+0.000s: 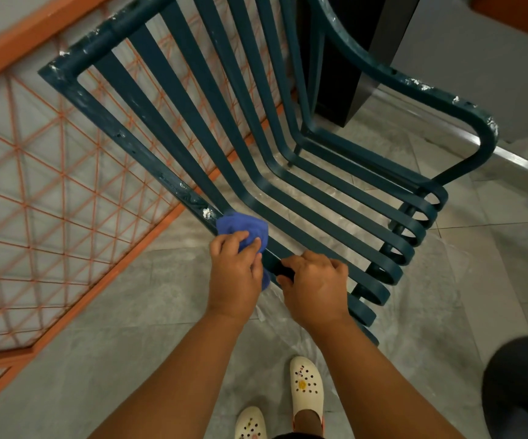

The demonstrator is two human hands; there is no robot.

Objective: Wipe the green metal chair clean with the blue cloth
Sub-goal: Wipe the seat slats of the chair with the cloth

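Blue cloth [243, 229] is bunched up in the left hand [235, 270], whose grip pinches it and presses it against the near side rail of the green metal chair [256, 147]. Just right of that grip, the right hand [316, 286] is clenched around the same rail. White specks [206, 213] sit on the rail just beyond the cloth. Below both hands, two white clogs [306, 388] stand on the grey tiled floor [129, 312]. An orange lattice railing [50, 217] runs off to the left.

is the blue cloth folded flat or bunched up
Bunched up: the blue cloth is a rounded wad gripped by the left hand against the chair's side rail.
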